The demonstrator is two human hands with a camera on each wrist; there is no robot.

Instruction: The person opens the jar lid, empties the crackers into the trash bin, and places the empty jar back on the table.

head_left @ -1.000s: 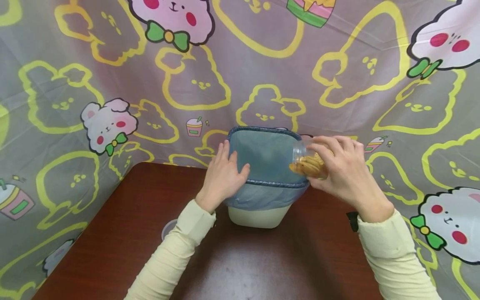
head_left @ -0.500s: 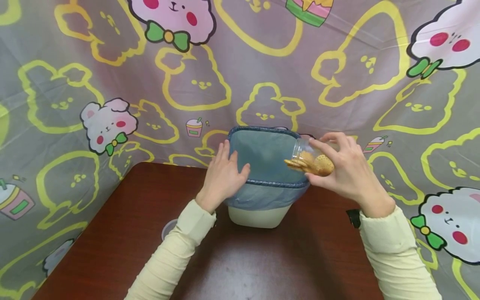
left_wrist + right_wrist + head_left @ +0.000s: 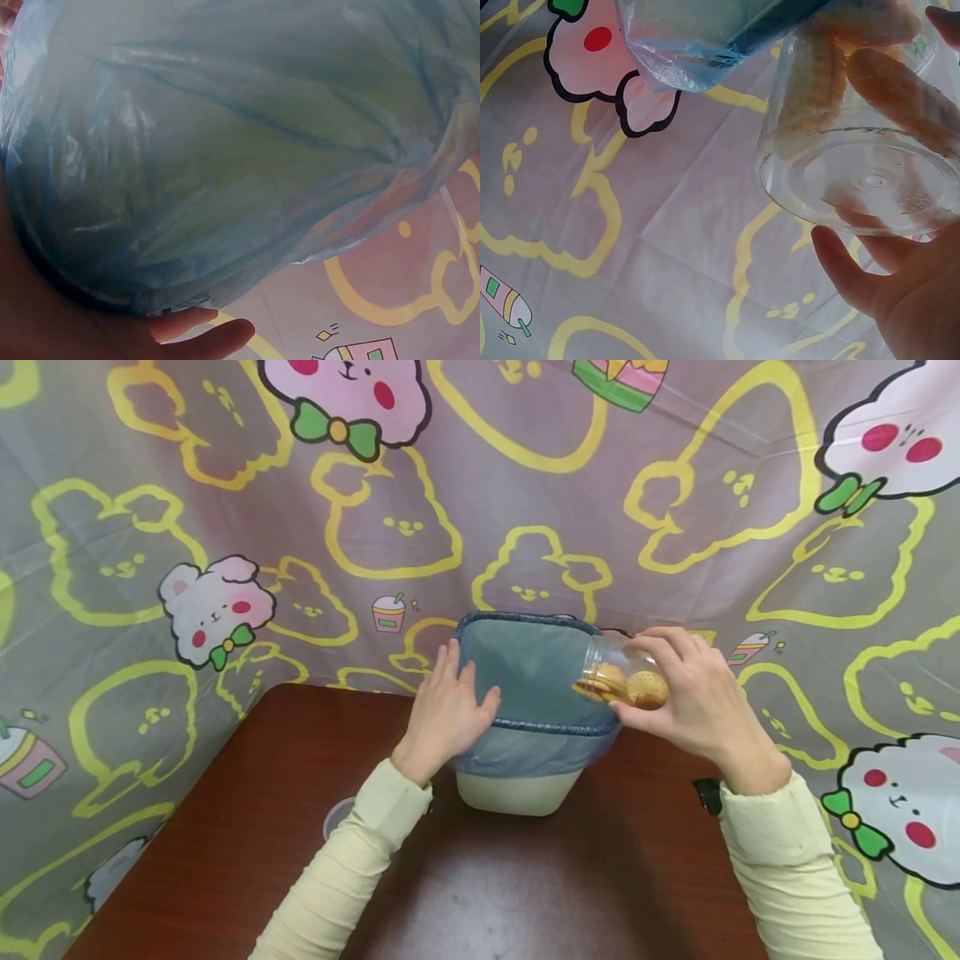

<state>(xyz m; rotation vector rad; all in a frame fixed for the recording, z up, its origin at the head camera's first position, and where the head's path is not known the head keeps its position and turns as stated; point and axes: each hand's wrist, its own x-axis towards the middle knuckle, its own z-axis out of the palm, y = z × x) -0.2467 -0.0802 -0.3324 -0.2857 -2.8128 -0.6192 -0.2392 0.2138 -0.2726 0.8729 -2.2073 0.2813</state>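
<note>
In the head view a cream bin (image 3: 517, 795) with a translucent blue bag (image 3: 540, 753) folded over its rim stands on the table. My left hand (image 3: 446, 714) rests on the bin's left rim with its fingers straight. My right hand (image 3: 697, 706) grips a clear jar (image 3: 624, 658), tipped on its side at the right rim. The jar's mouth points left, over the bin opening. Round golden crackers (image 3: 647, 690) lie inside it, some close to the mouth. The right wrist view shows the jar's clear base (image 3: 870, 180) with fingers around it. The bin's bottom is hidden.
A clear round piece (image 3: 337, 817), perhaps a lid, lies partly behind the left sleeve. The dark red-brown table (image 3: 247, 777) runs up to a cartoon-printed curtain (image 3: 300, 510) just behind the bin.
The right hand has shifted slightly and its fingers leave more of the jar in sight. Fewer crackers show in the jar than a second ago. The left hand and bin stay still.
</note>
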